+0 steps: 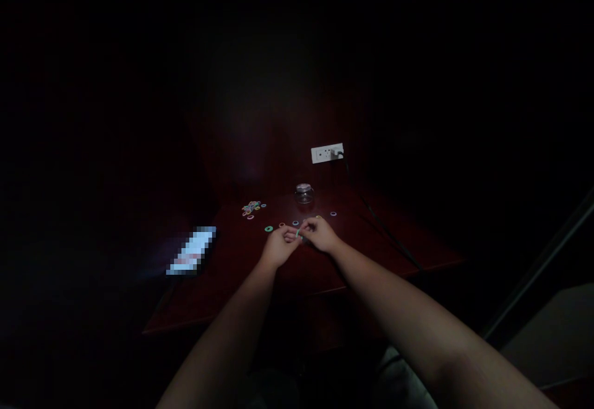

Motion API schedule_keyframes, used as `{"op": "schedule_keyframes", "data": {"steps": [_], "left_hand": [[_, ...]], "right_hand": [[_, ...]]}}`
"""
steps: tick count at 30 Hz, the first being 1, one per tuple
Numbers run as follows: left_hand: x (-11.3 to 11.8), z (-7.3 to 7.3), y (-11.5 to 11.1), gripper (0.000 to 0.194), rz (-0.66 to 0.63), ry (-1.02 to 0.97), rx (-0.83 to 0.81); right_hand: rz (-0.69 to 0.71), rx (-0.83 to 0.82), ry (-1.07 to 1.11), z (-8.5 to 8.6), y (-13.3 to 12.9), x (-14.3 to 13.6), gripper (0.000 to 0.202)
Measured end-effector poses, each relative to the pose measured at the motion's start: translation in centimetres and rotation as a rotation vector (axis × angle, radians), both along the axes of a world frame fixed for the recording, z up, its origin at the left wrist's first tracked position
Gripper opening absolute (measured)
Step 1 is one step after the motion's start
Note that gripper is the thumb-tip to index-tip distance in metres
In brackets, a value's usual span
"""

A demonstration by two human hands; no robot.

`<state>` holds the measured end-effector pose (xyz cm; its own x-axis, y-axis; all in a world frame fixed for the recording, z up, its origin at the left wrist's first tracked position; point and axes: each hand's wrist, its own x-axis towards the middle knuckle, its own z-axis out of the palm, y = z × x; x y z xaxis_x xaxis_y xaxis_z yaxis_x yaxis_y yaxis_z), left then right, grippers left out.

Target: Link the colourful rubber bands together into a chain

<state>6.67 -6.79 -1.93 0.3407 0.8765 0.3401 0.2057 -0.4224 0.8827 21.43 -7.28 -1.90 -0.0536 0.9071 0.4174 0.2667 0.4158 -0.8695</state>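
My left hand (279, 246) and my right hand (322, 234) meet above the dark red table (320, 270). Between their fingertips is a small pale green hair tie (297, 234), and the fingers of both hands are closed on it. Just beyond the hands lies a loose row of coloured hair ties: a green one (268, 229), a pink one (282, 224), a blue one (296, 223) and a purple one (333, 214) at the right. A yellow one (318, 216) is partly hidden behind my right hand.
A heap of mixed hair ties (252, 207) lies at the back left. A clear lidded jar (304, 193) stands near the wall, below a white socket (327, 153) with a plug. Its cable (387, 229) crosses the right side. A lit phone (192, 250) sits at the left edge.
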Motion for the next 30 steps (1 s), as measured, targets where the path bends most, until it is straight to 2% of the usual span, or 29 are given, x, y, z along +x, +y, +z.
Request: {"op": "schedule_keyframes", "data": {"steps": [5, 12, 19, 30], "left_hand": [[0.2, 0.0, -0.2, 0.027, -0.033, -0.044, -0.063], [0.3, -0.2, -0.4, 0.036, -0.039, -0.054, -0.064], [0.1, 0.3, -0.6, 0.011, -0.026, -0.023, -0.010], [0.2, 0.3, -0.6, 0.019, -0.056, -0.006, -0.031]], "right_hand": [[-0.029, 0.018, 0.005, -0.2, -0.2, 0.0, 0.012], [-0.128, 0.050, 0.011, 0.2, -0.8, -0.4, 0.009], [-0.172, 0.058, 0.032, 0.4, -1.5, -0.6, 0.011], [-0.182, 0.020, 0.119, 0.2, -1.4, -0.6, 0.010]]}}
